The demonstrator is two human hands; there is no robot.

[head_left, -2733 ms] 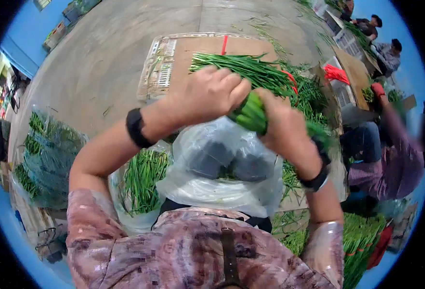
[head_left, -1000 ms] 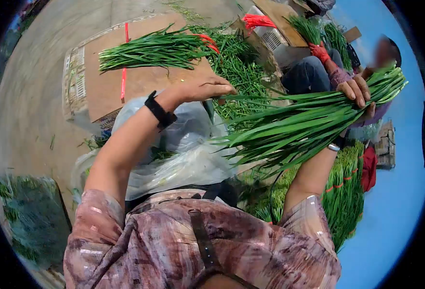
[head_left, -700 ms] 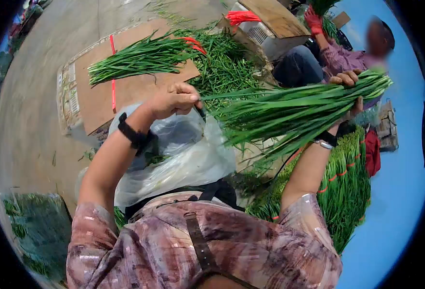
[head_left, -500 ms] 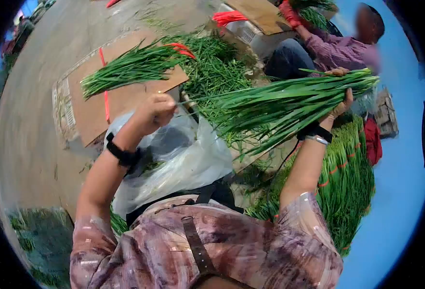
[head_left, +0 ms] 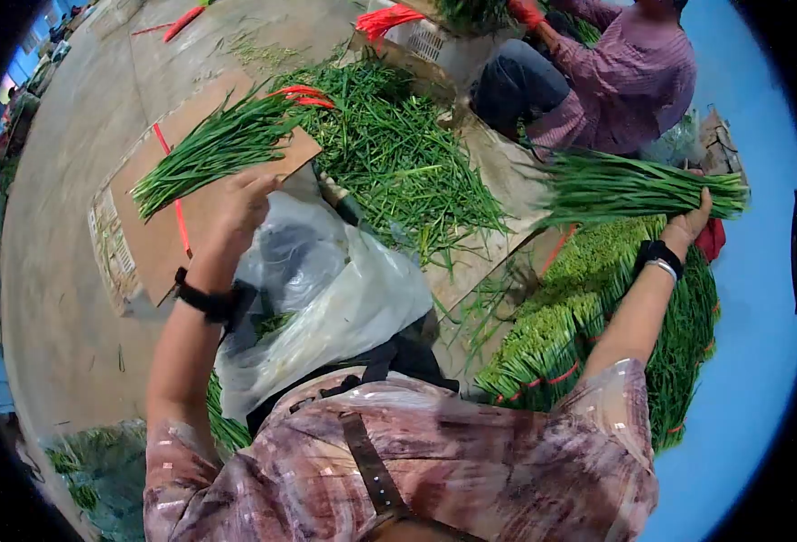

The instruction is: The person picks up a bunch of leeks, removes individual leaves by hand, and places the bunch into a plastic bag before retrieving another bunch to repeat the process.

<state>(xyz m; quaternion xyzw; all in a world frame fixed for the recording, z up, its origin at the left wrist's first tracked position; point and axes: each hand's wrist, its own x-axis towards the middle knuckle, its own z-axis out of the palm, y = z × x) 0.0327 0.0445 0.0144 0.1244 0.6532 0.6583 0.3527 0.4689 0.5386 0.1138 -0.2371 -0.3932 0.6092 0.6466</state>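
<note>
My right hand (head_left: 693, 219) is stretched out to the right, wrapped round a bunch of long green garlic chives (head_left: 629, 188) near its stem end. The leaves point left, over the floor. At the left, my left hand (head_left: 249, 203) is raised with curled fingers by the edge of a cardboard sheet (head_left: 145, 248); anything between the fingertips is too small or blurred to make out. On that cardboard lies another bunch of chives (head_left: 213, 144), across a red tie strip (head_left: 183, 230). More red strips (head_left: 303, 96) lie at its far end.
Loose leaf trimmings (head_left: 407, 172) are heaped ahead. Clear plastic (head_left: 362, 298) covers my lap. Tied chive bundles (head_left: 565, 334) are stacked at the right, below my right arm. A co-worker (head_left: 629, 86) sits at the upper right, beside a crate (head_left: 424, 41) with red strips (head_left: 385, 20).
My right hand has carried the chive bunch right and lower in the view. My left hand has moved left, away from the bunch; the thin leaf stretched between them is gone from view.
</note>
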